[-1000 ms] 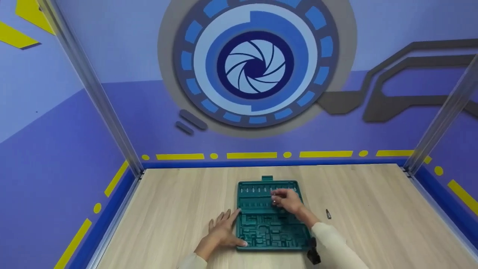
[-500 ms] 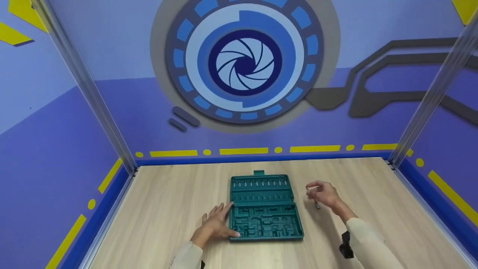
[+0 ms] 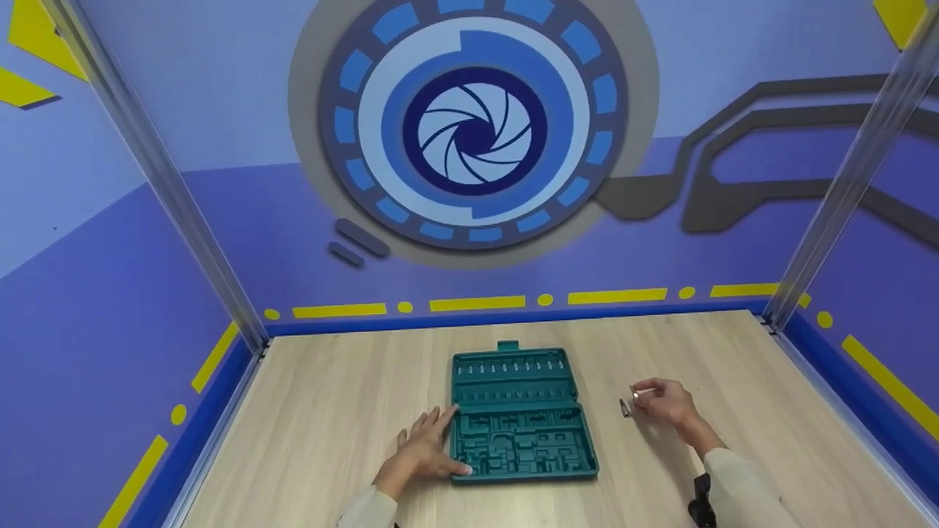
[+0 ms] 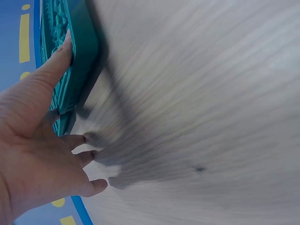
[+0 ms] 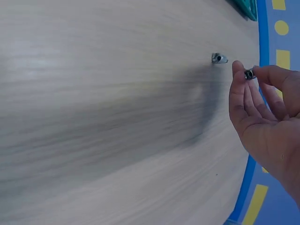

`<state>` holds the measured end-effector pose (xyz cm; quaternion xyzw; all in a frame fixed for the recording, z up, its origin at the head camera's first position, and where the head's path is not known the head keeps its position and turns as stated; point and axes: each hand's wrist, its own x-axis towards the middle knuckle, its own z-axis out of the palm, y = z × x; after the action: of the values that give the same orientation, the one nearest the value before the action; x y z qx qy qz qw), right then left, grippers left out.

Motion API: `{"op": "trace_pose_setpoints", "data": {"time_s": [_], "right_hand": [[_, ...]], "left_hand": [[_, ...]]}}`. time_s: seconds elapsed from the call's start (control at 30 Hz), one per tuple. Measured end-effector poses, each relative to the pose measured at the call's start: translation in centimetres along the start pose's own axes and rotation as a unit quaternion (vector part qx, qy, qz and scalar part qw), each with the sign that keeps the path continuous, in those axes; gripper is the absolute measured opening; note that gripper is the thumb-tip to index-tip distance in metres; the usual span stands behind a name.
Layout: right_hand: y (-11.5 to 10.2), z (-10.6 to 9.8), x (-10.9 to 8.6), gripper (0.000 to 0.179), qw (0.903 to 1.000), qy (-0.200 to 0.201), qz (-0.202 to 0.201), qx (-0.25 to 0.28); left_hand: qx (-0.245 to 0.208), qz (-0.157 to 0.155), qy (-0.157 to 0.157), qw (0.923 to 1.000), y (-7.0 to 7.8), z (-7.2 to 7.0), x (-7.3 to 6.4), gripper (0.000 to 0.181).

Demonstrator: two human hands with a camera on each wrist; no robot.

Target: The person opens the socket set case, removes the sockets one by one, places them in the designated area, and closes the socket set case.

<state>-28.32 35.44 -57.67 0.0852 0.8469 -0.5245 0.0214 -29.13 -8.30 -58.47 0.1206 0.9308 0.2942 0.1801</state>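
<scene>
An open green plastic tool case (image 3: pixel 513 383) lies flat with its moulded recesses facing up. My left hand (image 3: pixel 425 451) rests at its left side, thumb on the front left rim and fingers spread. In the left wrist view the thumb lies over the edge of the case (image 4: pixel 84 51). Right of the case, my right hand (image 3: pixel 667 407) is raised over the table. Its thumb and fingertips pinch a small metal socket (image 5: pixel 249 74), whose dark square hole shows in the right wrist view. A second small metal piece (image 3: pixel 624 408) lies on the table just left of that hand.
A row of small metal bits (image 3: pixel 513 367) stands in the far half of the case. A clasp tab (image 3: pixel 508 345) sticks out from its far edge. Blue and purple panels (image 3: pixel 242 227) wall in the wooden table (image 3: pixel 345 374) at the back and sides.
My right hand has moved from above the case out to the right, past the small metal piece on the table. The left hand stays at the case, and the head view has shifted slightly.
</scene>
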Motion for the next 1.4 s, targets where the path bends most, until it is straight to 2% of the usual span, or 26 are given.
{"op": "trace_pose_setpoints", "data": {"time_s": [0.17,0.53,0.77,1.1,1.4], "right_hand": [[1.2,0.1,-0.2,0.029,0.9992,0.025,0.013,-0.030],[2.5,1.0,-0.5,0.022,0.9967,0.043,0.028,-0.064],[2.5,1.0,-0.7,0.024,0.9966,0.031,0.023,-0.073],[1.8,1.4,0.4,0.022,0.9960,0.021,0.019,-0.085],[1.8,1.5,0.3,0.022,0.9961,0.013,0.016,-0.086]], "left_hand": [[0.007,0.005,0.002,1.0000,0.1,0.2,0.0,0.112],[-0.006,-0.007,-0.007,0.9999,0.3,0.7,0.1,0.111],[0.000,0.005,-0.005,1.0000,0.2,0.7,-0.1,0.110],[0.006,0.004,-0.004,1.0000,-0.3,-0.1,0.0,0.111],[0.001,-0.001,-0.001,1.0000,-0.2,-0.1,-0.1,0.111]]}}
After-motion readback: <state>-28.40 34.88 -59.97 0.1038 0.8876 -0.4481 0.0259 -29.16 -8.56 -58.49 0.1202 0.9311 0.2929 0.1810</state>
